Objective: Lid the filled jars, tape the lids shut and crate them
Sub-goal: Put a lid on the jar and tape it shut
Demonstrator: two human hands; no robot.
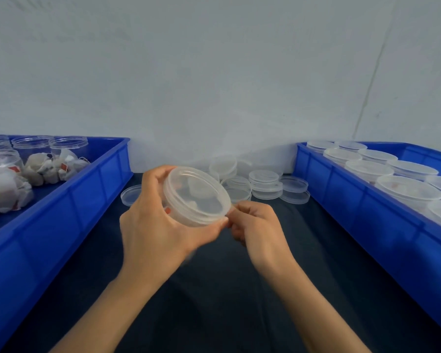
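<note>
My left hand point(158, 220) grips a clear plastic jar point(196, 197) with its translucent lid on, tilted toward me above the dark table; tea bags show faintly through the lid. My right hand point(255, 225) has its fingers curled at the lid's lower right rim and pinches something thin there, likely tape; I cannot make it out. A pile of loose clear lids point(265, 184) lies on the table by the wall. The left blue crate point(87, 189) holds open jars point(31, 146) and loose tea bags point(49, 166). The right blue crate point(341, 189) holds several lidded jars point(407, 192).
A dark cloth point(214, 289) covers the table between the two crates. One single lid point(130, 196) lies left of my left hand. A pale wall stands close behind the lid pile.
</note>
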